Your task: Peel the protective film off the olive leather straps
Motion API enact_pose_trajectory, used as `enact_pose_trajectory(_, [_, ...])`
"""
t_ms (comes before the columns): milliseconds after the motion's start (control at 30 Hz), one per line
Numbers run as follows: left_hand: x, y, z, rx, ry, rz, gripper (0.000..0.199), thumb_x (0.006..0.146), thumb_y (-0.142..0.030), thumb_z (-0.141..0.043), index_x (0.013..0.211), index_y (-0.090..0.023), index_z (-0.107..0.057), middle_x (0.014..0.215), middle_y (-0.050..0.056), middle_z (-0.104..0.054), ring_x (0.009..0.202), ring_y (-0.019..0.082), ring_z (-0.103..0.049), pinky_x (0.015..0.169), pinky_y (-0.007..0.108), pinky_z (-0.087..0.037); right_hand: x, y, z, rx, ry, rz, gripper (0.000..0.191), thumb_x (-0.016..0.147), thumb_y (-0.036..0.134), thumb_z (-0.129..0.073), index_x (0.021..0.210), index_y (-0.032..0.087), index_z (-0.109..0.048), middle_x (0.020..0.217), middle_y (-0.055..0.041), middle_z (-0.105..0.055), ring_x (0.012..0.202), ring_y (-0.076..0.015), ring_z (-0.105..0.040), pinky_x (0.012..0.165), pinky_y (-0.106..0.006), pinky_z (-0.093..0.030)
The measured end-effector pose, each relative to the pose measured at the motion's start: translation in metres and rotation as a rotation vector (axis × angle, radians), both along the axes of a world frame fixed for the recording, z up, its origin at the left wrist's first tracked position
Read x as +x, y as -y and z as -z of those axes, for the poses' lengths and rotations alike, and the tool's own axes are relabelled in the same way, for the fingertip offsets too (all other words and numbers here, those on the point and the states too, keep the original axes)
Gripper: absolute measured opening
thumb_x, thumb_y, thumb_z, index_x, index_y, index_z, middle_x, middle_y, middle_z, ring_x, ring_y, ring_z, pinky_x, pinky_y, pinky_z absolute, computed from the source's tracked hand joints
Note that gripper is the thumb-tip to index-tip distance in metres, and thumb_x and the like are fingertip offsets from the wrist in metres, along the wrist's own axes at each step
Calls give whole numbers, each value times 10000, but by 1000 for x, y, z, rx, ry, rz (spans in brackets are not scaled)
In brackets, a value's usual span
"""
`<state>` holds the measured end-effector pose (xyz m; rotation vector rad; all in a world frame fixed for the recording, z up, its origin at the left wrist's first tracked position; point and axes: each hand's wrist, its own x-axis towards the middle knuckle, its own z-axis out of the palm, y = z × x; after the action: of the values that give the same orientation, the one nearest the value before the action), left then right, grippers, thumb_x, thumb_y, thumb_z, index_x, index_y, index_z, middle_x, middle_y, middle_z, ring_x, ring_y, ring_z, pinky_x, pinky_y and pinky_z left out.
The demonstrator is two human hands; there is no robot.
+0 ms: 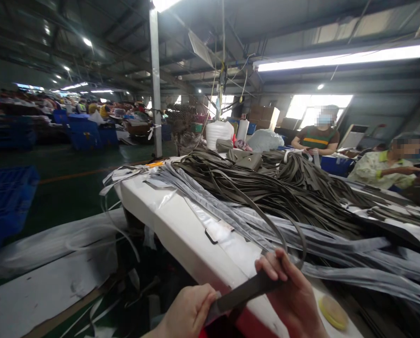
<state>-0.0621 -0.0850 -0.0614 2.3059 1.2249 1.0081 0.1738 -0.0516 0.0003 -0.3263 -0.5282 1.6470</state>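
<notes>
A dark grey-green strap (245, 292) is stretched between my two hands over the table's near edge. My left hand (190, 307) grips its lower end, fingers closed. Higher up and to the right, my right hand (287, 286) has its fingers wrapped round the same strap, which loops up behind that hand toward the pile. A large heap of similar dark straps (266, 197) covers the table beyond. Pale grey translucent strips (210, 197) run along the heap's near side. A black rectangular loop (211, 236) lies on the white tabletop (182, 220).
A round yellow object (332, 311) sits by my right wrist. White strips (120, 176) hang off the table's left corner. Blue crates (9, 197) stand on the floor at left, near a metal post (155, 84). Two co-workers (319, 136) are across the table.
</notes>
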Motion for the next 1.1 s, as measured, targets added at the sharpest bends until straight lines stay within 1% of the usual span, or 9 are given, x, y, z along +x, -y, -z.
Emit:
enact_pose_trajectory(133, [-3, -4, 1, 8, -30, 25, 443, 1038, -370, -221, 727, -213, -493, 645, -16, -570, 565, 122, -535, 564, 217, -374, 33, -3, -4, -2, -37, 177, 216, 705, 277, -866, 874, 217, -745, 478, 107, -299, 485, -68, -394, 787, -276, -568])
enact_pose_trajectory(300, [8, -14, 3, -93, 5, 69, 448, 1034, -406, -261, 701, -216, -492, 594, -28, -540, 533, 118, -528, 552, 203, -398, 40, -4, -7, -45, -19, 194, 324, 787, 462, -790, 937, 177, -756, 456, 103, -337, 483, -73, -423, 718, -249, -554])
enact_pose_trajectory(400, [16, -20, 5, -182, 37, 111, 484, 1024, -466, -258, 689, -220, -506, 544, -27, -529, 504, 124, -526, 509, 198, -409, 34, -4, -4, 32, 37, 252, 315, 743, 444, -833, 933, 206, -753, 507, 92, -446, 539, -73, -488, 785, -260, -534])
enact_pose_trajectory(500, [23, -23, 4, -270, 81, 163, 554, 1012, -529, -220, 673, -214, -524, 531, -10, -565, 488, 127, -546, 498, 196, -427, 21, 1, 5, 66, 272, 276, 341, 722, 441, -848, 958, 212, -758, 656, 15, -648, 703, -132, -607, 831, -297, -508])
enact_pose_trajectory(600, [29, -21, -2, -377, 124, 152, 555, 1014, -529, -238, 723, -196, -574, 592, 12, -634, 519, 127, -594, 561, 197, -464, -4, 7, 22, 28, 523, 202, 406, 787, 553, -754, 897, 162, -765, 814, -94, -733, 761, -194, -649, 703, -294, -508])
enact_pose_trajectory(733, [35, -18, -12, -390, 182, 221, 545, 1007, -541, -266, 759, -185, -596, 638, 34, -663, 536, 136, -612, 543, 200, -456, -34, 12, 38, -9, 432, -68, 514, 790, 669, -672, 947, 184, -738, 596, -23, -649, 492, -175, -588, 484, -284, -467])
enact_pose_trajectory(833, [34, -20, -16, -307, 109, 153, 529, 1027, -473, -232, 715, -196, -557, 571, 11, -618, 487, 128, -579, 529, 204, -439, -31, 11, 32, -23, 310, 23, 420, 784, 582, -737, 885, 175, -734, 653, -30, -675, 564, -170, -624, 548, -281, -508])
enact_pose_trajectory(933, [30, -25, -16, -50, -71, -40, 473, 1033, -371, -247, 700, -204, -538, 583, 15, -617, 535, 155, -614, 554, 234, -434, -11, 4, 20, -126, 144, 173, 359, 735, 438, -832, 939, 160, -730, 780, -33, -714, 748, -171, -671, 745, -284, -554])
enact_pose_trajectory(1100, [28, -25, -6, 219, -269, -136, 423, 1036, -282, -247, 821, -195, -601, 692, 40, -683, 624, 196, -673, 573, 273, -452, 8, -5, 25, -438, -111, 152, 239, 780, 235, -786, 954, 108, -682, 795, -34, -691, 682, -119, -662, 815, -261, -566])
